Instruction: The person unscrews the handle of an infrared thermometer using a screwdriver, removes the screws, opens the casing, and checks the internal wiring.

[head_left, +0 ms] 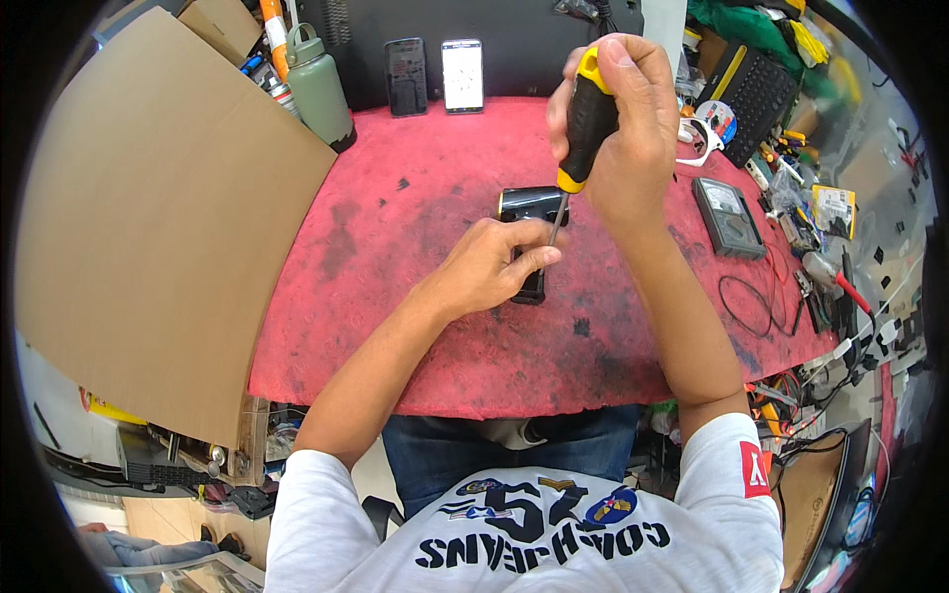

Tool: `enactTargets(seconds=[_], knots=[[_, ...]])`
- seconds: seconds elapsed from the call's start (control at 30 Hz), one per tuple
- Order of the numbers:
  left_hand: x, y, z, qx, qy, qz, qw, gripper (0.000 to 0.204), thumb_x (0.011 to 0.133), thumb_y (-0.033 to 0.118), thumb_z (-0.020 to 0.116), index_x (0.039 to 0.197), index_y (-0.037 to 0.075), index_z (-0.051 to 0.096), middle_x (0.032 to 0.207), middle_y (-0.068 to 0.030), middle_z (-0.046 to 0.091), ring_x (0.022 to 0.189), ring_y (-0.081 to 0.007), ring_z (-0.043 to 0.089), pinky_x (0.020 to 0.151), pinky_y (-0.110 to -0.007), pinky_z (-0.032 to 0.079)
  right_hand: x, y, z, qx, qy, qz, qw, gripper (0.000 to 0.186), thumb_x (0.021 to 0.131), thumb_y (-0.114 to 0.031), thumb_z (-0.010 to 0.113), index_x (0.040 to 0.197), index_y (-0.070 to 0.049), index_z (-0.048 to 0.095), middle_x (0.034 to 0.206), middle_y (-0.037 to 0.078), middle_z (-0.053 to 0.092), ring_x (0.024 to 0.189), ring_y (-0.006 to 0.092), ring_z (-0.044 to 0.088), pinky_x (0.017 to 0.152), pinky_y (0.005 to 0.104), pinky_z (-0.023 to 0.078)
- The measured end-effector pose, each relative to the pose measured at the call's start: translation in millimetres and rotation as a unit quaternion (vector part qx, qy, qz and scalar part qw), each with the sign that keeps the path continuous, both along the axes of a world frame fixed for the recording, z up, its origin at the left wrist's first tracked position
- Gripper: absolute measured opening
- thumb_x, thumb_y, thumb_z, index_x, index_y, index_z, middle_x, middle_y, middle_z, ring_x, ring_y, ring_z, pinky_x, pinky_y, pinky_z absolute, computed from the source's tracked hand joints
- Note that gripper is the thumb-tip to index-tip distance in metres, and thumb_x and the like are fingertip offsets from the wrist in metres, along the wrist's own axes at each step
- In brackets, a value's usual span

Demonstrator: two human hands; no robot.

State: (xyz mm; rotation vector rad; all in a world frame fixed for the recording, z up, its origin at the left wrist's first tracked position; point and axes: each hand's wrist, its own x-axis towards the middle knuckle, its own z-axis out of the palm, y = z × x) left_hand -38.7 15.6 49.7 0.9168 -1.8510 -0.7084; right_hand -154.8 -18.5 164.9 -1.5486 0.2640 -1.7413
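Observation:
My right hand (pixel 633 128) is raised, its fingers wrapped round the black and yellow grip of a screwdriver (pixel 590 119). The screwdriver's thin metal shaft points down, its tip hidden near the fingers of my left hand (pixel 489 262). That hand is closed around the handle of a black device (pixel 529 202) with a glossy cylindrical head and a gold-coloured rim, perhaps a small hair dryer. The head lies just beyond my fingers, and the handle's end shows below them. Both hands are over a stained red work mat (pixel 395 296).
A green bottle (pixel 318 89) stands back left beside a big cardboard sheet (pixel 168 237). Two phones lean at the back, a dark one (pixel 405 77) and a lit one (pixel 463 76). On the right are an analog multimeter (pixel 730 215), its leads and cluttered tools.

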Motion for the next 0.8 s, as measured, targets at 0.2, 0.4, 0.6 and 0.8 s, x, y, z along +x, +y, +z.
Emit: enactTargets(seconds=[0.2,0.4,0.6,0.8], knots=[[-1.4,1.0,1.2,0.063,0.063,-0.008,0.996,0.016,0.086,0.011,0.067,0.091,-0.004,0.067,0.077,-0.0063,0.069,0.074,-0.01,0.063,0.071,-0.026,0.051,-16.7,-9.7,3.0,0.013,0.128,0.083,0.988,0.036,0.1,-0.033,0.039,0.11,-0.001,0.052,0.078,0.006,0.064,0.063,0.0101,0.055,0.063,0.0256,0.045],[-1.4,-7.4,-16.6,0.073,0.132,0.009,0.989,0.014,0.079,0.006,0.073,0.085,-0.004,0.067,0.071,-0.0041,0.066,0.066,-0.0047,0.055,0.06,-0.025,0.047,-36.4,8.1,-74.5,0.047,0.204,0.028,0.977,0.03,0.095,-0.022,0.058,0.115,-0.002,0.05,0.092,0.005,0.064,0.072,0.0054,0.056,0.062,0.0202,0.045],[3.0,1.5,-4.5,0.04,0.032,0.014,0.999,0.015,0.078,0.004,0.074,0.091,0.0,0.068,0.077,-0.0024,0.067,0.075,-0.0061,0.057,0.069,-0.027,0.049,-38.4,25.2,-78.2,0.177,0.166,0.103,0.965,0.01,0.091,-0.008,0.062,0.096,-0.001,0.056,0.089,0.005,0.064,0.076,0.0065,0.059,0.066,0.0199,0.049],[1.4,0.8,-2.7,0.022,0.037,0.011,0.999,0.015,0.08,0.005,0.072,0.093,-0.001,0.068,0.08,-0.0055,0.069,0.075,-0.0089,0.06,0.07,-0.028,0.049,-43.0,16.3,-102.6,0.119,0.139,0.075,0.98,0.01,0.09,-0.007,0.063,0.098,-0.001,0.061,0.089,0.005,0.065,0.078,0.0066,0.061,0.066,0.02,0.049]])
